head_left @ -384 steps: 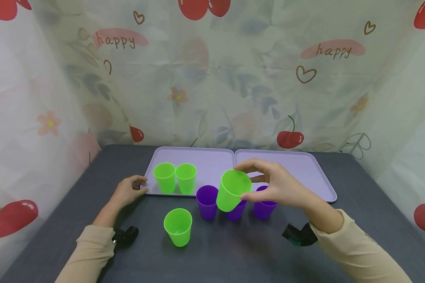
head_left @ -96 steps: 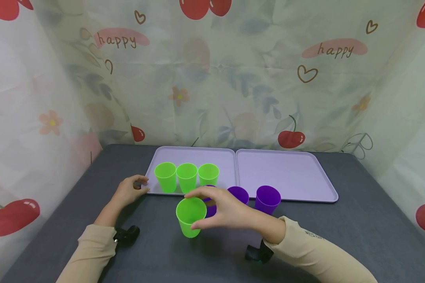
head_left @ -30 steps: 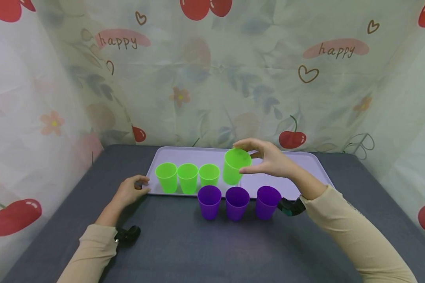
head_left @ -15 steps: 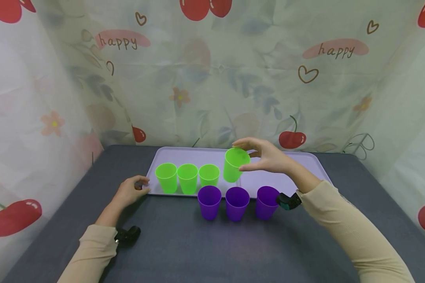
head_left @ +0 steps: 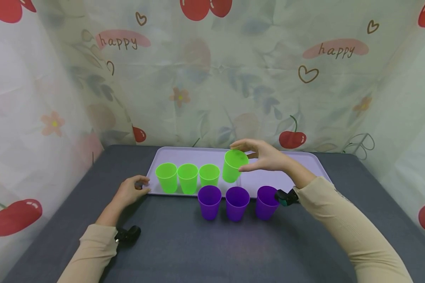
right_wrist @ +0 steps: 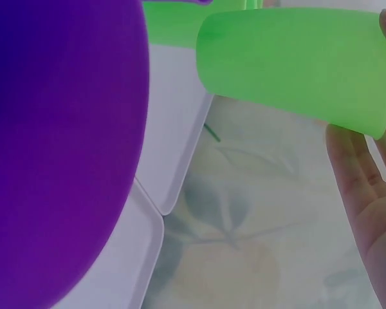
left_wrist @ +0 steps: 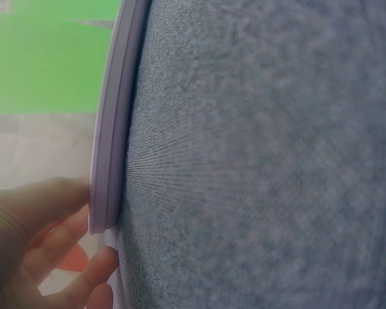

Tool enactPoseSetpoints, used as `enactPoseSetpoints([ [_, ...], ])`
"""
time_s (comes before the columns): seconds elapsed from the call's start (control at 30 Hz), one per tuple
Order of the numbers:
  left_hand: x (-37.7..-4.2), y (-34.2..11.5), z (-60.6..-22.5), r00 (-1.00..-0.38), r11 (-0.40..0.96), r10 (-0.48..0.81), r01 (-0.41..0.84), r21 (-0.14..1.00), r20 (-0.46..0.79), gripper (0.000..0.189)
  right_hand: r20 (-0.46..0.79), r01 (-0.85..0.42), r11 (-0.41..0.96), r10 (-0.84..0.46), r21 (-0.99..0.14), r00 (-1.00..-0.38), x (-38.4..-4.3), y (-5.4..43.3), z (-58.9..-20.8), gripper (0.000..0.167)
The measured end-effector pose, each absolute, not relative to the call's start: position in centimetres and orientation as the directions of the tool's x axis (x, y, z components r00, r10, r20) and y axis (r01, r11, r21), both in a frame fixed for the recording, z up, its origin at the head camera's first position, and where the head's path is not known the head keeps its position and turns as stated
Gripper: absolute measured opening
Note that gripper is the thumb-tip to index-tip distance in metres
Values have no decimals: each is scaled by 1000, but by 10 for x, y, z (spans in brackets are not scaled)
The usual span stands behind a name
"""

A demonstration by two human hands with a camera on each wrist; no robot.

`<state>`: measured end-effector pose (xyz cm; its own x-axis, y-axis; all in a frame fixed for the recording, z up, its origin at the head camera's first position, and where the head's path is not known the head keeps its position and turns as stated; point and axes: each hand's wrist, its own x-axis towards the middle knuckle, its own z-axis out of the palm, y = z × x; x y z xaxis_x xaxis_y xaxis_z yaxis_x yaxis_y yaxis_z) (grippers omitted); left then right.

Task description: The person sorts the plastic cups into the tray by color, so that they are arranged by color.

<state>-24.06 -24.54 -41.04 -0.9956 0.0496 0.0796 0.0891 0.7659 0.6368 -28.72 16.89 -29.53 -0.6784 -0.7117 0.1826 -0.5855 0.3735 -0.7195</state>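
Pinched at its rim between the thumb and fingers of my right hand [head_left: 265,157] is a green cup [head_left: 231,169], held tilted over the right end of the left tray [head_left: 184,154]. In the right wrist view that cup [right_wrist: 296,64] spans from the fingers toward the other green ones. A row of three green cups, left [head_left: 166,179], middle [head_left: 188,179] and right [head_left: 209,175], stands on the tray's front part. My left hand [head_left: 129,191] grips the tray's front left corner; in the left wrist view its thumb and fingers straddle the tray rim [left_wrist: 109,141].
Three purple cups, left [head_left: 209,204], middle [head_left: 237,206] and right [head_left: 265,204], stand upright on the dark table [head_left: 198,255] before the trays. A second lilac tray [head_left: 304,165] adjoins on the right. A patterned curtain [head_left: 212,98] closes off the back.
A third green cup now stands on the left tray. The last green cup was lifted from the table and carried right and back; lately it shifts slightly left. My left hand stays put.
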Motion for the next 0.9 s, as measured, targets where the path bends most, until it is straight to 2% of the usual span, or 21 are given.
enactPoseSetpoints([
  [0.43, -240, -245, -410, -995, 763, 51, 97, 639, 91, 32, 110, -558, 389, -742, -733, -661, -299, 165, -300, 64],
  [0.9, -241, -246, -411, -994, 766, 55, 101, 634, 92, 33, 30, -549, 463, -745, -696, -667, -307, 161, -307, 65],
])
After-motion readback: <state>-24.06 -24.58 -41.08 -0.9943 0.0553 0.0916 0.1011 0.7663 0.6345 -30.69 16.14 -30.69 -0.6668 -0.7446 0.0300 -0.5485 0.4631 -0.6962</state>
